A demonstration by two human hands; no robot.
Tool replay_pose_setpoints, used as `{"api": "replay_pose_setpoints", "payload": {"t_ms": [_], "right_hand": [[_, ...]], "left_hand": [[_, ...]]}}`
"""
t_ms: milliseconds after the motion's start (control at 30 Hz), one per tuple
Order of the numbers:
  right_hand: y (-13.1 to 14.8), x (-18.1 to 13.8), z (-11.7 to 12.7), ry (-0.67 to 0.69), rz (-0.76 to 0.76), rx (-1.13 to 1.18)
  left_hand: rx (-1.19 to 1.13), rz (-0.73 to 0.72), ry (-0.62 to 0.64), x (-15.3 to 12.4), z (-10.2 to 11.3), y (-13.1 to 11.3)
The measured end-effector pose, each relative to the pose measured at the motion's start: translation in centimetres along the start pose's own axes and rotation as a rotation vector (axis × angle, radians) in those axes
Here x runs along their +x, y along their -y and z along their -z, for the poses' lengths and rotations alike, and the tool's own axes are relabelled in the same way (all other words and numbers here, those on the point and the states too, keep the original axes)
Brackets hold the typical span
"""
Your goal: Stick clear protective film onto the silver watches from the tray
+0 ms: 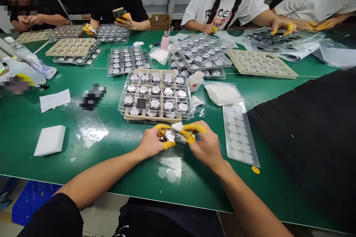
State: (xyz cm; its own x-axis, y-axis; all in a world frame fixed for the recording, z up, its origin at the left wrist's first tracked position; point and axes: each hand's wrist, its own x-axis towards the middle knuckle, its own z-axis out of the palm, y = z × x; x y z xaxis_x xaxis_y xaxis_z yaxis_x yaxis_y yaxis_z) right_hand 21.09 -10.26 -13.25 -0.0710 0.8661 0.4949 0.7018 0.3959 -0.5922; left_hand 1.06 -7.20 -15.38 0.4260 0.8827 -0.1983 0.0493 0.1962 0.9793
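In yellow finger cots, my left hand (152, 141) is closed around the rim of a round silver watch case (170, 135), its face turned up toward me. Close by on the right, my right hand (202, 140) pinches a small folded white cloth (177, 126) at the upper edge of the case. Just beyond both hands stands a stack of clear trays (155, 96) filled with similar watch cases; one compartment (141, 103) shows only its dark bottom. Under my hands a clear sheet with round film stickers (168, 172) lies on the green table (125, 181).
A strip of round stickers (238, 133) and a pack of white cloths (223, 93) lie to the right, beside black sheeting (308, 137). A white foam block (50, 140) sits at left. Further trays (129, 60) and a pink bottle (165, 40) stand before several co-workers across the table.
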Motion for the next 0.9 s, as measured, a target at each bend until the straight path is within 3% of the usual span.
{"api": "replay_pose_setpoints", "payload": {"t_ms": [100,267,467,633,800,900], "right_hand": [[0.8,0.7,-0.8,0.154,0.19,-0.026],[0.1,0.8,-1.2,0.219,0.31,-0.03],[-0.3,0.5,-1.0,0.154,0.282,-0.164],[0.5,-0.5,-0.7,0.189,0.224,-0.1],[1.2,-0.4,-1.0,0.248,0.281,-0.041],[1.3,-0.1,-0.9,0.187,0.246,0.063]], "left_hand": [[-0.014,-0.017,0.01,0.1,0.0,0.3],[-0.012,-0.003,0.009,0.2,0.0,0.5],[-0.049,0.035,0.007,0.2,-0.1,0.2],[-0.028,0.016,-0.002,0.3,-0.1,0.5],[0.032,-0.004,0.003,0.3,0.0,0.9],[0.077,-0.009,0.019,0.1,0.1,0.7]]}}
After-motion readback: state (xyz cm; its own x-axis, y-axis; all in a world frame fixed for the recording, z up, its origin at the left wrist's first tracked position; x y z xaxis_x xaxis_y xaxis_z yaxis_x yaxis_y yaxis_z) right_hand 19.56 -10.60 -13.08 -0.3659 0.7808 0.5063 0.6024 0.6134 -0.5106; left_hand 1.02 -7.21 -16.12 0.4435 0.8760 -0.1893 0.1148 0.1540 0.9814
